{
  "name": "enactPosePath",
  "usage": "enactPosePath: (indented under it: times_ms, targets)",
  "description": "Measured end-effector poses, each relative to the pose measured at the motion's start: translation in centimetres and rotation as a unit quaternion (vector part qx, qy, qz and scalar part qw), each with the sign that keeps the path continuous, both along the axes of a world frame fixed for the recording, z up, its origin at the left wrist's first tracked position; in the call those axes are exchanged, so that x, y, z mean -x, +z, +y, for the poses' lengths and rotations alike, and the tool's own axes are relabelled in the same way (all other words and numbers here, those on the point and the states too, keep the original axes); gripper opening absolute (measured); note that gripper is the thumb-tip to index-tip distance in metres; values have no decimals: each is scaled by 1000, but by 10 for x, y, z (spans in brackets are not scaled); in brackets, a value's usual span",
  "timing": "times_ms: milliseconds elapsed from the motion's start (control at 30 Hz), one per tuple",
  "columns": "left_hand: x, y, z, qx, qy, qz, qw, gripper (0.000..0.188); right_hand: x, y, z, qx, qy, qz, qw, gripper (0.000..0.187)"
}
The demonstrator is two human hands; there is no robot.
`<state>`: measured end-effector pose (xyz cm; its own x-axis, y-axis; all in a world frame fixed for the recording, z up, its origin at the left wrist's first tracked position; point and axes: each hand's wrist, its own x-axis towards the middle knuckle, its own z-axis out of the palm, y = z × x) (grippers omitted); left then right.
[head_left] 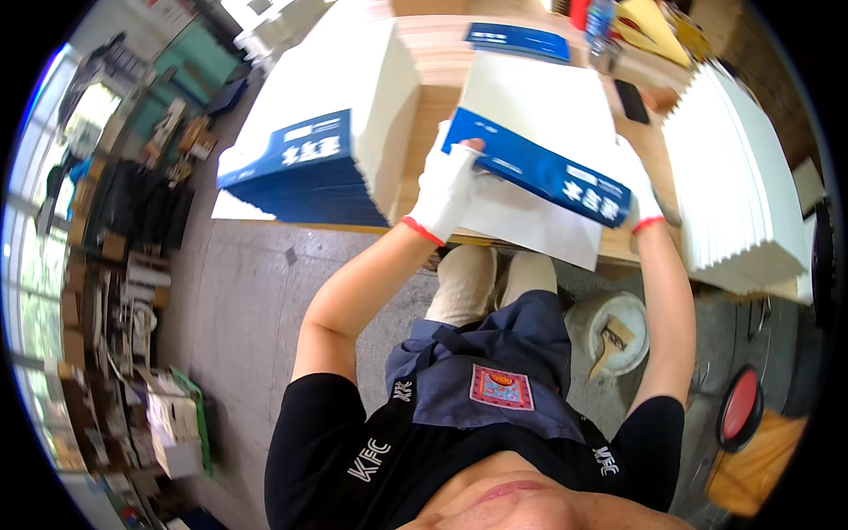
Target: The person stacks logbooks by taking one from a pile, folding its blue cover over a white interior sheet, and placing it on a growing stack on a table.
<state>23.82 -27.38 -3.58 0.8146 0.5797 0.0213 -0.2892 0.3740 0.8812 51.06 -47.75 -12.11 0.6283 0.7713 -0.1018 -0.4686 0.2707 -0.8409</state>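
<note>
A blue printed strip [541,168] with white lettering lies slanted in front of me, its left end higher than its right. My left hand [446,190], in a white glove with a red cuff, grips that left end with the bare thumb tip on top. At the right end is my right hand [638,181], gloved the same way, its fingers partly hidden along the edge. Beneath the strip, a white sheet [556,225] reaches past the table's front edge. Behind it lies a white paper stack [539,93]. Whether strip and sheet are one piece, I cannot tell.
A tall stack of blue-ended printed sheets [309,163] stands left; a high white stack [733,168] stands right. Farther back are a blue printed stack [517,41], a phone [631,102] and a bottle [601,22]. Below the table, a white bucket [629,314] holds a brush [611,344].
</note>
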Motion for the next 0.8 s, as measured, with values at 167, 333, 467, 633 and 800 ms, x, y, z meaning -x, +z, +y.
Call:
enactPosePath:
  times_ms: [167,333,467,633,800]
  targets:
    - [83,52,18,-196,110,9,974,54,55,69,45,-84,-80,-132,984,38]
    - [177,95,108,-313,347,117,876,58,133,129,184,-53,-124,-339,931,34]
    - [209,111,206,-342,360,114,860,49,145,133,284,-84,-60,-358,928,32]
    - [221,82,245,-449,312,441,711,37,164,138,314,286,-45,-574,766,61]
    - [218,68,249,-434,331,441,712,38,169,132,299,289,-50,-593,750,67]
